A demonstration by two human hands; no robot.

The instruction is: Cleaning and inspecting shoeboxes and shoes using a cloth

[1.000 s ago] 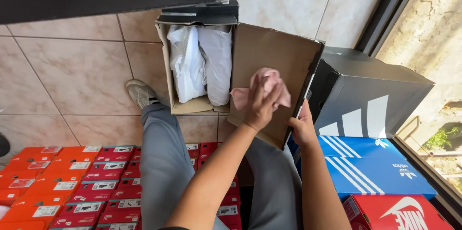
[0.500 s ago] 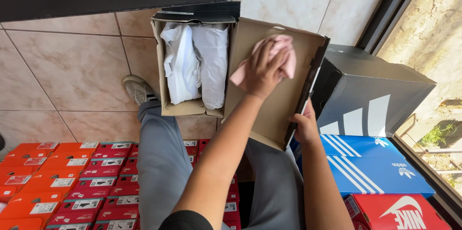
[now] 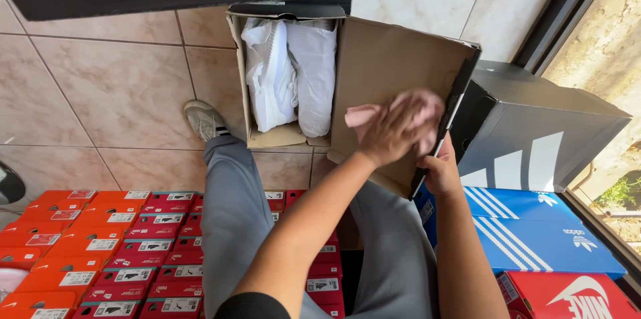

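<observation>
We see an open cardboard shoebox (image 3: 287, 135) holding white shoes (image 3: 287, 72), its brown lid (image 3: 387, 58) flipped open to the right. The left hand (image 3: 394, 133) presses a pink cloth (image 3: 417, 105) flat against the lid's inside; the right hand (image 3: 444, 172) grips the lid's black edge. Red boxes (image 3: 100, 252) with white labels lie stacked below; grey, blue boxes (image 3: 541, 239) sit right.

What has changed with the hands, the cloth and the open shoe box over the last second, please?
The left hand has rubbed the pink cloth across the inside of the open lid: up toward the lid's far edge half a second ago, then back down and toward its black rim. The right hand still grips that rim. The white shoes lie unmoved in the shoe box.
</observation>
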